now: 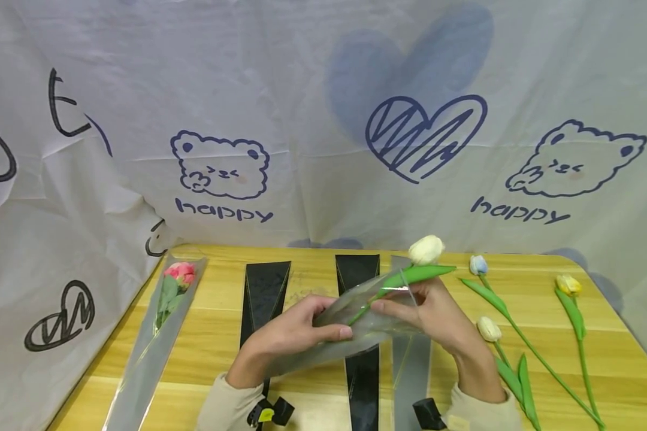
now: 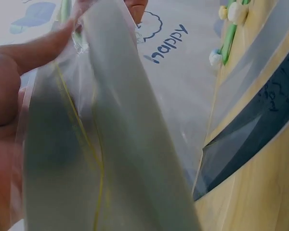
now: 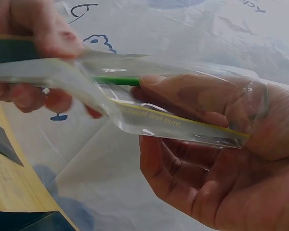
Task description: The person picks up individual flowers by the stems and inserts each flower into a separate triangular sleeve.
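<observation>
- White tulip: held tilted above the middle of the desk, its bloom toward the far edge and outside the mouth of a clear wrapper, its green stem running down inside the plastic.
- Left hand: thumb and fingers clamped on the wrapper, well below the bloom.
- Right hand: thumb and fingers pinching the stem at the wrapper's mouth; in the right wrist view the thumb shows behind the clear plastic, and yellow lettering ending "and pure" runs along the wrapper.
- Along the desk's left edge, a pink flower lies in a grey wrapper.
- Between there and the hands, a black wrapper starts near the far edge; a second black wrapper and a flat grey wrapper lie partly beneath the hands.
- Toward the right edge lie a blue tulip near the far edge, a smaller white tulip nearer the right arm, and a yellow tulip by the far right corner.
</observation>
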The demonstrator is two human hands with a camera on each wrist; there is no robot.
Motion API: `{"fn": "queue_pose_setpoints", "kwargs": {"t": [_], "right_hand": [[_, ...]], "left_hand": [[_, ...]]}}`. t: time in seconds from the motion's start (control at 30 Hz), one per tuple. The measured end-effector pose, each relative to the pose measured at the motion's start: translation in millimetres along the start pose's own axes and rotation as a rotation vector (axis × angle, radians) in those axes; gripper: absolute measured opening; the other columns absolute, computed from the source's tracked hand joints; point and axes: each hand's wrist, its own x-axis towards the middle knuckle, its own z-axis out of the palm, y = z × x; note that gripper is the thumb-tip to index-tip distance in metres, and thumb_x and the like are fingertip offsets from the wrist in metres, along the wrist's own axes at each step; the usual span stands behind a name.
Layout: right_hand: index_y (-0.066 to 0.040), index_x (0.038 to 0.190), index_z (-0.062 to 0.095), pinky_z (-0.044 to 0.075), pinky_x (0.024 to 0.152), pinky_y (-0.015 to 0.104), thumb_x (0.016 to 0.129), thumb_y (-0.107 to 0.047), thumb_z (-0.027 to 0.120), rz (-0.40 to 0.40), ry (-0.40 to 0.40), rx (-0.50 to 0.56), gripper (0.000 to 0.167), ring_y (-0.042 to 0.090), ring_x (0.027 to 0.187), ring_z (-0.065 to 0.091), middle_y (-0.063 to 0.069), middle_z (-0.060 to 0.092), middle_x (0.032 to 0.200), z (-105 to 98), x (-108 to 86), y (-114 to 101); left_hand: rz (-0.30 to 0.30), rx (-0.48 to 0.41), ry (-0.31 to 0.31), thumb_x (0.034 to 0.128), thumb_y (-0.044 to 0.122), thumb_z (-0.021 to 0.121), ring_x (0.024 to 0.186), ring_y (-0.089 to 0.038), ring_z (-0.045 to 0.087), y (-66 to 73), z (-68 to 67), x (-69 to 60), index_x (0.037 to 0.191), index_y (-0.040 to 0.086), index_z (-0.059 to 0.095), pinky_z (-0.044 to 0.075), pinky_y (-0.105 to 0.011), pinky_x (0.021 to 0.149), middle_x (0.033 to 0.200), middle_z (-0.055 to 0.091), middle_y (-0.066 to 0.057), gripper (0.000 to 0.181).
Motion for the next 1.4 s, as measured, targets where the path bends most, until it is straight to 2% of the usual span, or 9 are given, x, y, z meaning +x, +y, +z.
{"fn": "queue_pose_setpoints", "kwargs": {"t": [0.17,0.37,0.6,0.77,0.93,1.07,1.2,1.3,1.4], "right_hand": [[-0.008,0.103,0.077,0.053,0.086,0.038,0.087,-0.015,0.084,0.016,0.010,-0.050,0.019,0.022,0.094,0.069,0.003,0.075,0.098,4,1.1,-2],[-0.012,0.104,0.075,0.052,0.086,0.040,0.087,-0.023,0.085,0.041,0.027,-0.129,0.022,0.020,0.096,0.066,0.000,0.072,0.100,9,2.0,-4],[-0.004,0.110,0.078,0.056,0.084,0.032,0.096,-0.015,0.075,0.022,0.061,-0.003,0.018,0.020,0.104,0.067,0.007,0.074,0.111,-6,-8.9,-5],[0.005,0.119,0.071,0.057,0.080,0.030,0.100,-0.013,0.069,0.019,0.164,0.125,0.026,0.018,0.099,0.068,0.008,0.073,0.117,-15,-12.6,-5],[0.006,0.119,0.070,0.058,0.077,0.029,0.100,-0.010,0.069,0.004,0.260,0.264,0.026,0.018,0.097,0.069,0.003,0.074,0.113,-11,-6.1,-3],[-0.006,0.110,0.076,0.057,0.075,0.026,0.098,-0.002,0.069,0.004,0.294,0.410,0.015,0.012,0.094,0.069,0.001,0.075,0.107,-3,-0.5,-2],[-0.017,0.105,0.079,0.054,0.074,0.021,0.098,0.003,0.066,-0.016,0.283,0.551,0.025,0.006,0.090,0.064,-0.002,0.073,0.104,3,1.4,-2],[-0.016,0.108,0.080,0.053,0.080,0.022,0.098,0.005,0.064,-0.073,0.252,0.639,0.028,0.007,0.093,0.063,-0.001,0.072,0.108,4,1.4,-2],[-0.012,0.109,0.080,0.053,0.088,0.024,0.098,0.009,0.060,-0.129,0.224,0.713,0.031,0.010,0.099,0.065,0.001,0.073,0.111,5,1.7,-2]], "left_hand": [[0.034,-0.048,0.092,0.1002,0.019,0.070,0.080,-0.015,0.062,2.2,4.3,1.2,0.117,0.005,0.071,0.050,-0.026,0.070,0.096,0.071,-0.005,0.022],[0.014,-0.039,0.218,0.0958,0.015,0.075,0.075,-0.016,0.066,4.3,8.5,2.6,0.115,0.007,0.074,0.051,-0.026,0.064,0.091,0.074,-0.005,0.021],[-0.029,-0.053,0.296,0.0969,0.014,0.073,0.075,-0.014,0.066,1.7,6.3,4.1,0.123,0.000,0.072,0.050,-0.025,0.064,0.093,0.074,-0.008,0.030],[-0.058,-0.120,0.334,0.0970,0.011,0.072,0.075,-0.012,0.059,0.4,4.4,4.9,0.126,-0.006,0.069,0.045,-0.023,0.063,0.094,0.072,-0.007,0.033],[-0.041,-0.210,0.337,0.0982,0.007,0.069,0.079,-0.012,0.059,-0.5,2.0,4.3,0.132,-0.009,0.064,0.045,-0.022,0.067,0.102,0.073,-0.010,0.037],[-0.013,-0.296,0.295,0.0983,0.003,0.067,0.082,-0.012,0.062,-0.3,1.8,3.1,0.127,-0.013,0.063,0.049,-0.023,0.071,0.101,0.071,-0.007,0.033],[0.009,-0.349,0.243,0.0983,0.004,0.067,0.083,-0.013,0.062,-1.3,4.0,3.3,0.111,-0.010,0.069,0.049,-0.025,0.072,0.098,0.070,-0.003,0.019],[0.009,-0.366,0.219,0.0981,0.008,0.069,0.082,-0.013,0.063,-1.7,5.5,4.0,0.108,-0.003,0.071,0.050,-0.026,0.071,0.098,0.072,-0.002,0.014],[-0.007,-0.373,0.197,0.0975,0.010,0.071,0.081,-0.013,0.066,-1.1,6.1,4.5,0.109,-0.005,0.071,0.051,-0.026,0.071,0.096,0.073,-0.002,0.019]]}}
